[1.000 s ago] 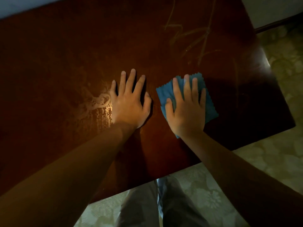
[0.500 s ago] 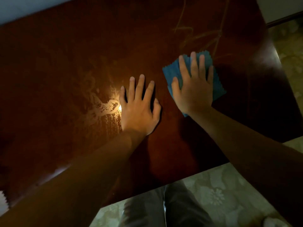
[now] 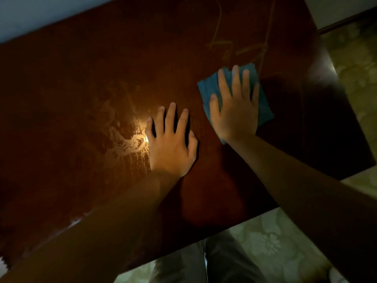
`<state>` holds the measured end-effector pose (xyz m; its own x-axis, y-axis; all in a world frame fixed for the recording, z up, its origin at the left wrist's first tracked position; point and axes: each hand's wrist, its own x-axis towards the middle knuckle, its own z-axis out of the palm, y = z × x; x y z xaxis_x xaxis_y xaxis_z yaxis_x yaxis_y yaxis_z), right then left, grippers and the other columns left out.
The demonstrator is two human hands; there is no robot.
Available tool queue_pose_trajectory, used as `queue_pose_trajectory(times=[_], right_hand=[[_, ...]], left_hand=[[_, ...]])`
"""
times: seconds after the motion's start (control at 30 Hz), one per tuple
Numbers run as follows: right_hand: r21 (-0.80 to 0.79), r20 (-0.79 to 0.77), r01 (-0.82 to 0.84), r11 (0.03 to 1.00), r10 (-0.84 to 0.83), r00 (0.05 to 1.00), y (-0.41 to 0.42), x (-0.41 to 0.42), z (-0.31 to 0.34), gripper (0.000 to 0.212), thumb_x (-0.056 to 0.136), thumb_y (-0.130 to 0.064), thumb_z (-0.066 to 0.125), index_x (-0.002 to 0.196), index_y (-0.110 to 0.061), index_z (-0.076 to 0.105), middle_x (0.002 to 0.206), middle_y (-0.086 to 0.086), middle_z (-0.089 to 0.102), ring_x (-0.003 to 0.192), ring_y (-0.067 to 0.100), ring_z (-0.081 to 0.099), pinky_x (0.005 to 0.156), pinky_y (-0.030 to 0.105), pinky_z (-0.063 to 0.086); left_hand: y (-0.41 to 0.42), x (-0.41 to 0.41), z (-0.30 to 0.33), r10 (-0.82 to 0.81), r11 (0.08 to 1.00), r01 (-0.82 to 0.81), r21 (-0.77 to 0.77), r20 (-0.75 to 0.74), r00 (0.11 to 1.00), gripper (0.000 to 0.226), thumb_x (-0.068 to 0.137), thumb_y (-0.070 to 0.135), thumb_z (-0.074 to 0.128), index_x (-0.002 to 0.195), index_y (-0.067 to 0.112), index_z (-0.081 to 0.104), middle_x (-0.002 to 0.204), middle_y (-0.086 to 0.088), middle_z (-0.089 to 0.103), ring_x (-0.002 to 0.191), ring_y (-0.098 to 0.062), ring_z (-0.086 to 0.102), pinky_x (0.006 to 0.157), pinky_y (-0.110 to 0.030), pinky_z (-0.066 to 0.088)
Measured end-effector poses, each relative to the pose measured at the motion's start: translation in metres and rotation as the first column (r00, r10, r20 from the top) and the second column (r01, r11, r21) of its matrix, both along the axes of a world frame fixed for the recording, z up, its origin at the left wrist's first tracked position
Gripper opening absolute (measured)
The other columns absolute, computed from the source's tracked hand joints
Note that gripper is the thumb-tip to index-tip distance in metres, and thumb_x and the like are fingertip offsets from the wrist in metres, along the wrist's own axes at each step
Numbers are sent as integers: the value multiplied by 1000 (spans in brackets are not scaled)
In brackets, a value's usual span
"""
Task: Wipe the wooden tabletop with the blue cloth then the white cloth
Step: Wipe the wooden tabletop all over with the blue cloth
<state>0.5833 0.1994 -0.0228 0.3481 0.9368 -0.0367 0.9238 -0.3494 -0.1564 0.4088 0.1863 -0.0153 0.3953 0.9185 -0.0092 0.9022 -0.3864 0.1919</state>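
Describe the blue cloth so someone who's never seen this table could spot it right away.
Find the dark wooden tabletop, then the right hand lying flat on it. The blue cloth is spread under that hand, the only blue thing there, with zigzag edges.

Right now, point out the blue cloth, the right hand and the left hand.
blue cloth (image 3: 265,111): head view, on the bare right part beside the hand.
right hand (image 3: 234,113): head view, on the back of the hand, flat on the cloth.
left hand (image 3: 170,148): head view, on the back of the hand, flat on the tabletop.
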Motion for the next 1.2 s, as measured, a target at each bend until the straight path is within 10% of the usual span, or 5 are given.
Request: queue_pose_trajectory(times=[0.27, 0.47, 1.2], right_hand=[[-62, -3, 0, 998, 0, 1000, -26, 0, 1, 64, 102, -48, 22, 161, -23, 22, 169, 11, 17, 157, 32, 9, 125, 53, 4], [-64, 17, 9, 998, -8, 1000, -15, 7, -1, 65, 102, -49, 23, 161, -21, 24, 169, 11, 17, 157, 32, 9, 126, 54, 6], [-93, -1, 18, 995, -18, 1000, 36, 6, 4, 67, 102, -48, 17, 162, -18, 17, 169, 13, 14, 157, 33, 8, 125, 53, 4]], left_hand=[[69, -3, 17, -224, 974, 224, 4, 24, 974, 54, 97, 38, 40, 145, 15, 47, 156, -13, 35, 145, -31, 30, 113, -52, 15], [126, 8, 9, -184, 981, 180, -78, -55, 981, 58, 104, 42, 26, 158, 22, 22, 166, -7, 11, 153, -28, 3, 119, -53, 5], [128, 10, -7, -149, 989, 149, 9, 13, 989, 56, 102, 43, 28, 154, 20, 34, 163, -8, 23, 153, -28, 11, 120, -56, 9]])
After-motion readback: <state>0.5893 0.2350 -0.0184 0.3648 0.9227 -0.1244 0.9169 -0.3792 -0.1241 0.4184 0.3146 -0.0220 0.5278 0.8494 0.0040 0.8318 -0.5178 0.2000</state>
